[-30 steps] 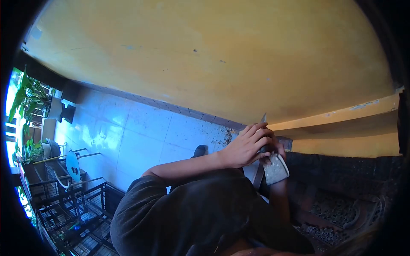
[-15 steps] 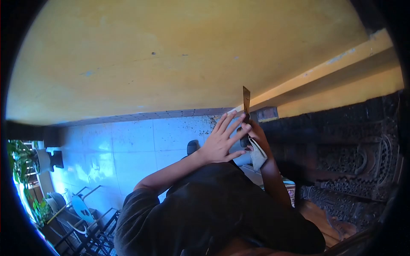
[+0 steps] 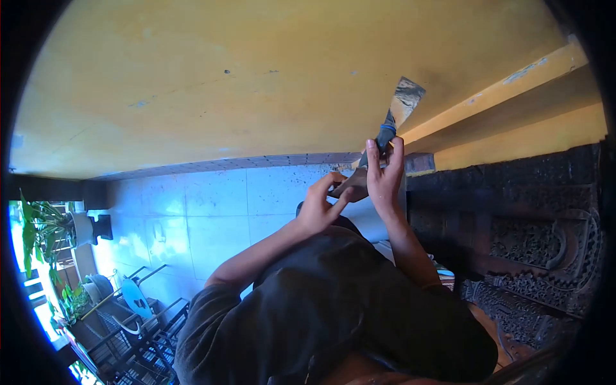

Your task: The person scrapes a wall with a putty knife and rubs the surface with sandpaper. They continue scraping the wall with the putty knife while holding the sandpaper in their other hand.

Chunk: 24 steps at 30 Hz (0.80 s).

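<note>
My right hand (image 3: 387, 176) holds a scraper by its dark handle (image 3: 385, 139), with the thumb and fingers closed around it. The scraper's wide, shiny metal blade (image 3: 407, 97) points up in front of the yellow wall. To the left, my left hand (image 3: 323, 204) pinches a brownish folded sheet (image 3: 353, 186) between thumb and fingers. This sheet lies against the lower end of the handle, between my two hands. My left fingertips are partly hidden behind it.
A yellow wall (image 3: 224, 96) fills the upper view, with a ledge (image 3: 500, 86) at the right. Pale floor tiles (image 3: 215, 199) lie below it. Dark carved wood (image 3: 526, 237) stands at the right. Plants (image 3: 48, 221) and a chair with a light-blue panel (image 3: 136, 297) are at the left.
My left hand has gone from spread fingers to a pinch on the sheet, which was beside my right wrist. The scraper has risen and turned, showing its blade's broad face.
</note>
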Each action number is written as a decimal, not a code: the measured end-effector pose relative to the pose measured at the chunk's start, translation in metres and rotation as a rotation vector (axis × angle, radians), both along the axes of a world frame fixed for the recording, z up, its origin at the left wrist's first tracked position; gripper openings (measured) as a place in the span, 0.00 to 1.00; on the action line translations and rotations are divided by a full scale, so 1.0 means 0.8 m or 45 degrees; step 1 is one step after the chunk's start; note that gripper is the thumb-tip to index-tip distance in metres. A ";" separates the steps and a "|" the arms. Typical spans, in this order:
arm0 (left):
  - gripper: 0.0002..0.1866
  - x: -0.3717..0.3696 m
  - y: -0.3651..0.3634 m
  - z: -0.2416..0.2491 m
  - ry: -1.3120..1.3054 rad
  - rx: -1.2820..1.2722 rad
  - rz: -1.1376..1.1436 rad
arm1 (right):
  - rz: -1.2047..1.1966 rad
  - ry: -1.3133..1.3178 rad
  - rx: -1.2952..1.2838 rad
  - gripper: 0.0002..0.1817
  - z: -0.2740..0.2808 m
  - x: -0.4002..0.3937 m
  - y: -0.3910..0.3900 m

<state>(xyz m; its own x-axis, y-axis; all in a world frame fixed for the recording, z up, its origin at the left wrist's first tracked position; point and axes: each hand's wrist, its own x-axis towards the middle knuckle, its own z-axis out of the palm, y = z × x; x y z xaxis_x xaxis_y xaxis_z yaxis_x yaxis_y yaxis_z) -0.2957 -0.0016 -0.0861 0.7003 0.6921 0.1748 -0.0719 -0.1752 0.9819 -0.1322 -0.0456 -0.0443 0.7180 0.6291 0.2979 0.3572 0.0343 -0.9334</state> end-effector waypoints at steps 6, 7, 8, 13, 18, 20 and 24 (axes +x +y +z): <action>0.07 -0.090 0.038 -0.020 0.298 0.169 0.439 | 0.288 -0.077 -0.268 0.11 -0.021 0.067 -0.007; 0.07 -0.105 0.040 -0.018 0.360 0.134 0.536 | 0.304 -0.079 -0.283 0.11 -0.031 0.075 -0.002; 0.07 -0.123 0.043 -0.027 0.414 0.215 0.607 | 0.323 -0.080 -0.300 0.11 -0.041 0.083 0.002; 0.09 -0.180 0.031 -0.027 0.655 0.195 0.885 | 0.358 -0.094 -0.275 0.11 -0.042 0.101 0.023; 0.09 -0.183 0.010 -0.031 0.734 0.164 0.949 | 0.410 -0.158 -0.187 0.10 -0.012 0.089 0.042; 0.09 -0.175 0.004 -0.030 0.744 0.154 0.919 | 0.385 -0.151 -0.194 0.09 -0.010 0.081 0.043; 0.09 -0.165 0.003 -0.023 0.699 0.133 0.932 | 0.311 -0.268 -0.185 0.08 -0.015 0.088 0.043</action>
